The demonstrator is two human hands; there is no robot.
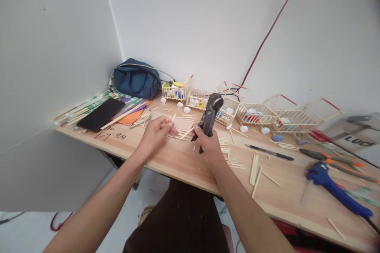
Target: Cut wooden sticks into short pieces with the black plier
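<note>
Near the table's middle, my left hand (pixel 158 131) is closed, thumb and finger pinching a short wooden stick (pixel 173 117). My right hand (pixel 209 142) is wrapped round a black hand cutter (pixel 210 115), whose rounded head points up and away from me. By the right thumb, another short stick (pixel 187 133) slants toward the left; whether that hand grips it I cannot tell. Several cut sticks (pixel 186 117) lie scattered just beyond and between the hands. More short sticks (pixel 234 163) are heaped right of my right hand.
Small stick-built carts (pixel 258 114) with red handles line the wall. At left are a blue bag (pixel 137 79), a phone (pixel 101 114) and coloured sheets (pixel 132 118). A pen (pixel 268 152), orange-handled pliers (pixel 335 160) and a blue glue gun (pixel 338 191) lie at right.
</note>
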